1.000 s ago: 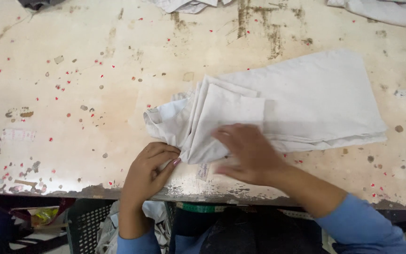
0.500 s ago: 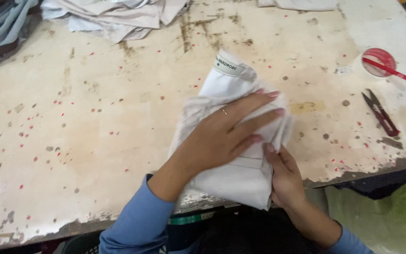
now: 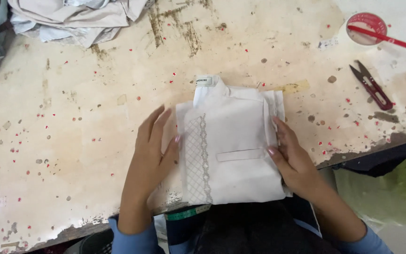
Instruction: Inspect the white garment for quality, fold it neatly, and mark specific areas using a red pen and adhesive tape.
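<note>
Shirt: a white folded shirt (image 3: 233, 150) lay at the near edge of the table, collar pointing away, folded into a neat rectangle; smooth woven cloth with a stitched lattice band down the front and a flat pocket flap.
Left hand: the left hand (image 3: 152, 146) lay flat, fingers (image 3: 158, 123) spread and straight, thumb tip touching the shirt's left edge, gripping nothing.
Right hand: the right hand (image 3: 295, 160) pressed against the shirt's right edge, fingers extended along the fold, not curled around it.
Table: the table (image 3: 81, 131) was a pale, worn top, stained brown and flecked with small red dots, its near edge chipped.
Tape: a green measuring tape (image 3: 187, 213) hung just below the shirt's lower left corner.
Snips: dark red thread snips (image 3: 371, 85) lay well right of the shirt.
Dish: a round red dish (image 3: 362, 21) with a red stick (image 3: 390, 40) across it sat at the far right.
Pile: crumpled pale cloth (image 3: 74, 19) lay heaped at the far left.
</note>
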